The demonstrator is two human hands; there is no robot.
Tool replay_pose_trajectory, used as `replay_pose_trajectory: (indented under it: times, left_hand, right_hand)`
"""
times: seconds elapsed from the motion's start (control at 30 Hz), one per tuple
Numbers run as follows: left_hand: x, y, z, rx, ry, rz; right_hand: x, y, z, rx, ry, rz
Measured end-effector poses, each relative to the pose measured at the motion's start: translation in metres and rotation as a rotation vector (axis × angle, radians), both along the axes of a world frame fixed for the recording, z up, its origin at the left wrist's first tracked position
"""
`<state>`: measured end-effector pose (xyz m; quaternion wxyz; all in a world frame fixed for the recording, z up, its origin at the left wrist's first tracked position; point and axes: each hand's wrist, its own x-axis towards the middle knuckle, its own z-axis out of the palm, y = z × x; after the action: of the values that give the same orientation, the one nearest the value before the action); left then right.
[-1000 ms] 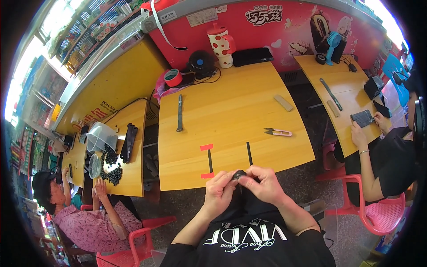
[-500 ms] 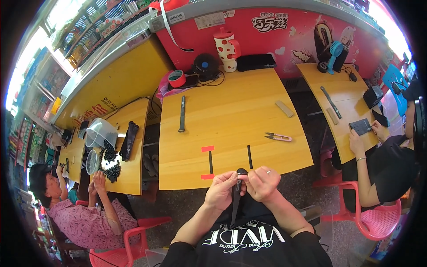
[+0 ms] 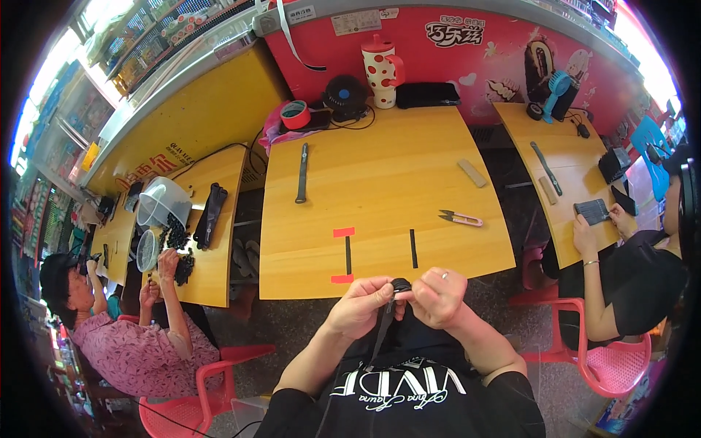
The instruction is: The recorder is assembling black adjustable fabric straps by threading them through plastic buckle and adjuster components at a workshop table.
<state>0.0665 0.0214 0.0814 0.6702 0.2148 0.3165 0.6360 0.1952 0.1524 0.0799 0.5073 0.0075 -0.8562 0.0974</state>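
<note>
A black strap [image 3: 381,337] is held up in front of my chest, just past the table's near edge. Its upper end makes a dark rounded bunch [image 3: 401,285] between my fingertips, and the rest dangles toward my shirt. My left hand [image 3: 361,306] pinches it with the thumb on top. From the other side my right hand [image 3: 438,296], with a ring on one finger, is closed on the same end. The curled fingers partly hide the strap. On the wooden table [image 3: 380,175] beyond lie pink-handled thread snips [image 3: 461,218] and another black strap [image 3: 302,174].
Two black strips, one strip [image 3: 348,254] between red tape pieces and another strip [image 3: 413,248], mark the near tabletop. A tan block [image 3: 472,174] lies right. Tape roll [image 3: 295,114], black fan [image 3: 345,97] and dotted tumbler [image 3: 380,71] stand at the back. People work at both side tables.
Both hands stay on the strap; its bunched upper end looks broader and turned. The view has shifted slightly. The person at the left has raised a hand from the black pieces.
</note>
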Motion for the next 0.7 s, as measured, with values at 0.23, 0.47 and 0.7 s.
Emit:
replay_pose_trajectory:
  times: [0.23,0.47,0.7]
  left_hand:
    - [0.006,-0.001,-0.014,-0.114,-0.118,0.306]
    - [-0.106,-0.015,-0.034,-0.078,-0.492,0.710]
    - [-0.292,-0.180,-0.088,0.271,-0.451,1.229]
  right_hand:
    - [0.006,-0.016,-0.009,0.181,-0.049,0.005]
    - [0.012,-0.038,0.027,-0.365,-0.154,0.753]
    - [0.018,-0.008,0.075,-0.469,0.172,0.534]
